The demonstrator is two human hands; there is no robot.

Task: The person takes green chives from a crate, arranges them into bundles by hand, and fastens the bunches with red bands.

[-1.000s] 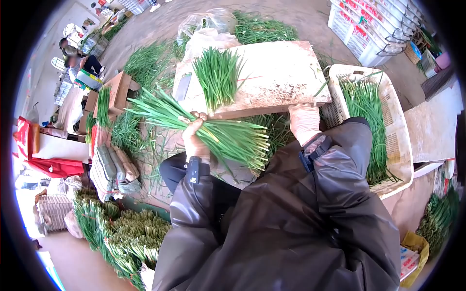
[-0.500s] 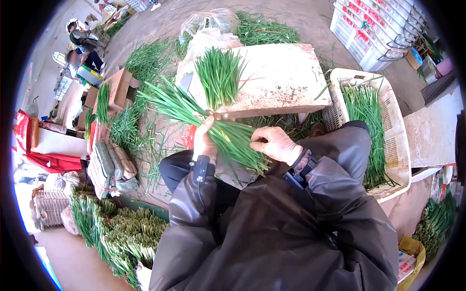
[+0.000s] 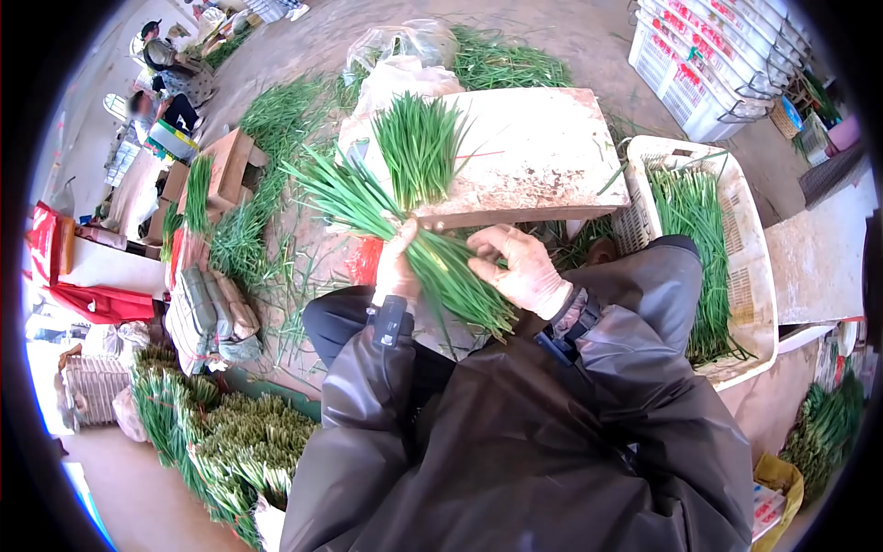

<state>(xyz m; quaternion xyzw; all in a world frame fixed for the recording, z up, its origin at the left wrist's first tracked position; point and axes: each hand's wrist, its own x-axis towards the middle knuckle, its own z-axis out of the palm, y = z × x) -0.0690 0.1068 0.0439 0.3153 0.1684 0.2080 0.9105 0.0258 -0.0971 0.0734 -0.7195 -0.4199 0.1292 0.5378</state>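
A bunch of long green stalks slants across my lap, its leafy ends pointing up and left. Around its middle my left hand is wrapped. My right hand is beside the lower part of the bunch, fingers apart and slightly bent, the fingertips at its edge. Another green bunch lies on the left part of a dirty white board just ahead of my hands. Red netting or strings show behind my left wrist.
A white crate holding green bunches stands at my right. Stacked white crates are at the back right. Loose stalks cover floor behind the board. Many bunches stand at lower left. Two people sit at the far left.
My right hand has left the board's front edge and come to the bunch, its fingers now more spread. My left hand has shifted slightly right and down with the bunch.
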